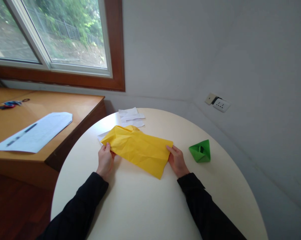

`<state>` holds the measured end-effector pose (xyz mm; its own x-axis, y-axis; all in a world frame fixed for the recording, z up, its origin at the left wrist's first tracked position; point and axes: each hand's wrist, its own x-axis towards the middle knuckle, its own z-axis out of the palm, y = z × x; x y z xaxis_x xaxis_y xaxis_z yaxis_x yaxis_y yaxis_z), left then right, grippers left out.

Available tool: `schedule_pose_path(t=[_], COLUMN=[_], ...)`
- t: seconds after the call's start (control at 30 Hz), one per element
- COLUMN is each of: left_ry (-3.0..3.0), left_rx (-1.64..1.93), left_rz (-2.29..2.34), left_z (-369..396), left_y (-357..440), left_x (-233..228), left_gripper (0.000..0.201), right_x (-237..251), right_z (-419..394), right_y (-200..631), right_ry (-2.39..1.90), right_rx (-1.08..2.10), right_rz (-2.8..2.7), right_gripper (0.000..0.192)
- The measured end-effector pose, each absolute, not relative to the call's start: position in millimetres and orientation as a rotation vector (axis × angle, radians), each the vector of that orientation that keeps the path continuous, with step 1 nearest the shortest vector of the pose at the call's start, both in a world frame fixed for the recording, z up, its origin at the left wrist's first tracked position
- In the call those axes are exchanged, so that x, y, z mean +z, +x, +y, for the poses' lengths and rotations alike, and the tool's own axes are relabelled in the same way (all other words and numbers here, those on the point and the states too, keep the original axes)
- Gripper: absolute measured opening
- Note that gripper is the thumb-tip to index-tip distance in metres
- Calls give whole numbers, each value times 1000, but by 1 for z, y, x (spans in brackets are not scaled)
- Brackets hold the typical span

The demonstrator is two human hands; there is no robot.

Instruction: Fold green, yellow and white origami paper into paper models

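Note:
Between my hands, over the white round table (pixel 145 213), is a creased sheet of yellow paper (pixel 140 148). My left hand (pixel 105 160) pinches its left edge, thumb on top. At the right edge, my right hand (pixel 177 160) grips the sheet the same way. The paper tilts, its far left part bulging and its near right corner pointing down toward me. To the right of my right hand sits a folded green paper boat (pixel 200 152). White paper pieces (pixel 131 116) lie behind the yellow sheet, partly covered by it.
A wooden desk (pixel 87 111) stands at the left, bearing white printed sheets (pixel 47 128) with a dark pen-like strip (pixel 21 135) on them. Farther back on it lie scissors (pixel 11 104). Walls close off the back and right, with a socket (pixel 221 104); a window (pixel 65 36) is at upper left.

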<state>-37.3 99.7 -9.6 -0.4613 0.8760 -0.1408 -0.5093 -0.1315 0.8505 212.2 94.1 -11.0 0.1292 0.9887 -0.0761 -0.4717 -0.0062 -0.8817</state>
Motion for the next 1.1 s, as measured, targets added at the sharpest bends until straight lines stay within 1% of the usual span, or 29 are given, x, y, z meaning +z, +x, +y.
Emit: schedule_pose_path(t=[0.07, 0.23, 0.37, 0.47, 0.8, 0.97, 1.1], left_ry=[503, 558, 614, 633, 555, 518, 540], left_rx=[1776, 1793, 1774, 1766, 1735, 1667, 1626], left_rz=[1113, 1168, 1213, 1254, 1312, 1282, 1304], left_z=[99, 99, 100, 101, 96, 95, 92], left_y=[-37, -37, -39, -41, -36, -35, -33], left_x=[-10, -10, -13, -15, -6, -4, 1], left_gripper=[15, 17, 17, 17, 14, 12, 15], right_x=[-13, -20, -24, -25, -27, -27, -23], right_z=[96, 102, 104, 103, 105, 105, 103], right_y=[214, 221, 224, 225, 228, 227, 228], right_ry=[-924, -948, -1054, -1090, -1124, -1126, -1114], right_rx=[1258, 1095, 854, 783, 780, 829, 904], right_rz=[-692, -629, -643, -663, -613, -659, -740], right_gripper=[14, 11, 15, 18, 20, 19, 18])
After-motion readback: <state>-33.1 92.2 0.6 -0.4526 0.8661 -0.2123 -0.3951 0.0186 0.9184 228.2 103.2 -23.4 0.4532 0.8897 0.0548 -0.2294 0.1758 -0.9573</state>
